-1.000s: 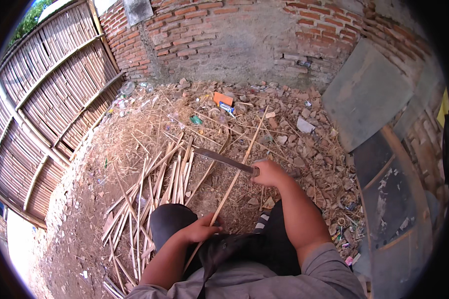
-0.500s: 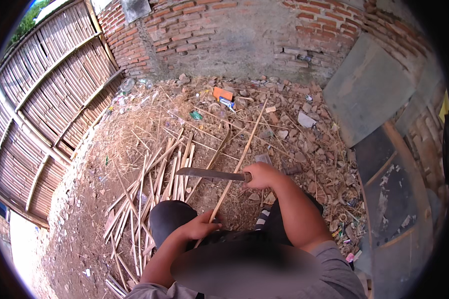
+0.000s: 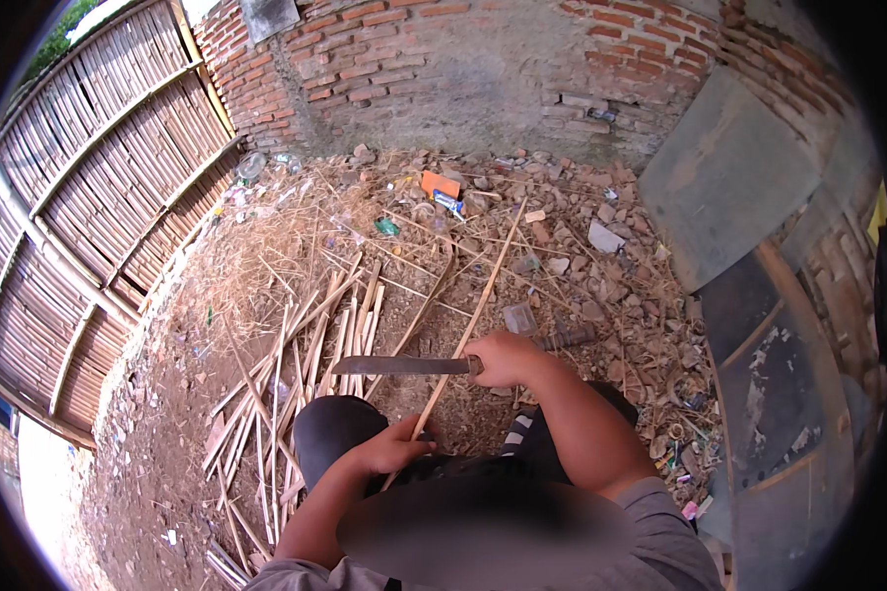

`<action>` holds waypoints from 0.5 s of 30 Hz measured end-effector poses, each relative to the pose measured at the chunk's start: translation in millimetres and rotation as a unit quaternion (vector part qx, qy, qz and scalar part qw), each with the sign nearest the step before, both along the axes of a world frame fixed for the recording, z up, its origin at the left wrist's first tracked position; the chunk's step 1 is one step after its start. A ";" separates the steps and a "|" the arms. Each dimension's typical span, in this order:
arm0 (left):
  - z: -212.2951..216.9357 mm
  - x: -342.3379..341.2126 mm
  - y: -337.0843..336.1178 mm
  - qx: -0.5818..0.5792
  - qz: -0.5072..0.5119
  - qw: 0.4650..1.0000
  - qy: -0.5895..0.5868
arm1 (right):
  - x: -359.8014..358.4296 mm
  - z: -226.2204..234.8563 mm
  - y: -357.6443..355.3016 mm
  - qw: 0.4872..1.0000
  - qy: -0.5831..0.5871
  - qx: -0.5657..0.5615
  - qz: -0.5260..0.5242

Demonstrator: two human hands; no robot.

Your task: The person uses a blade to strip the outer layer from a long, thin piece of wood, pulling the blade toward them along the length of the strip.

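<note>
My right hand is closed round the handle of a machete, whose dark blade points left and lies across a long bamboo strip. Close to my lap, my left hand grips that strip near its lower end. From there the strip slants up and away to the right, its far end over the rubble. Left of my knee lies a loose heap of split bamboo strips, several of them crossing one another. The fingers of my right hand are partly hidden behind its back.
A bamboo slat fence stands on the left and a worn brick wall at the back. Grey panels lean at the right. Brick rubble, dry straw, an orange piece and green plastic litter the ground.
My right hand and the machete have moved a little left and towards me along the bamboo strip. My left hand and the strip have hardly shifted.
</note>
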State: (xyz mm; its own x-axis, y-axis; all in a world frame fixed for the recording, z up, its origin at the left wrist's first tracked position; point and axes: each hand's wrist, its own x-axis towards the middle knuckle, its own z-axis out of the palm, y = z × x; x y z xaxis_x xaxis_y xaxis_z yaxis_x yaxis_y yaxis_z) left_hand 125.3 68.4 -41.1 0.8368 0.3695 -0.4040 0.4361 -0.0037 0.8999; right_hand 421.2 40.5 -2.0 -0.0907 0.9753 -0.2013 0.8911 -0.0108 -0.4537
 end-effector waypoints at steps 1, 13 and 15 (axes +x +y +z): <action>1.3 0.6 -0.3 0.002 0.000 1.000 0.002 | -0.4 -0.3 0.8 1.000 0.001 -0.011 0.022; 3.0 3.4 0.5 -0.002 -0.009 1.000 -0.012 | 41.6 1.7 -1.7 0.994 0.031 -0.017 -0.101; 6.5 2.6 0.0 -0.005 -0.013 1.000 -0.010 | 31.6 6.7 -2.2 0.994 0.041 -0.001 -0.097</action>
State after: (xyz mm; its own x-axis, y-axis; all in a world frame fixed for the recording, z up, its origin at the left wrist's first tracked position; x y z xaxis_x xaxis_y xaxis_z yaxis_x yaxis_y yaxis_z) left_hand 127.9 68.4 -34.6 0.8540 0.3433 -0.3910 0.4180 -0.0053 0.9084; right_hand 452.8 38.3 4.6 0.0824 0.9756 -0.2035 0.8328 -0.1796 -0.5237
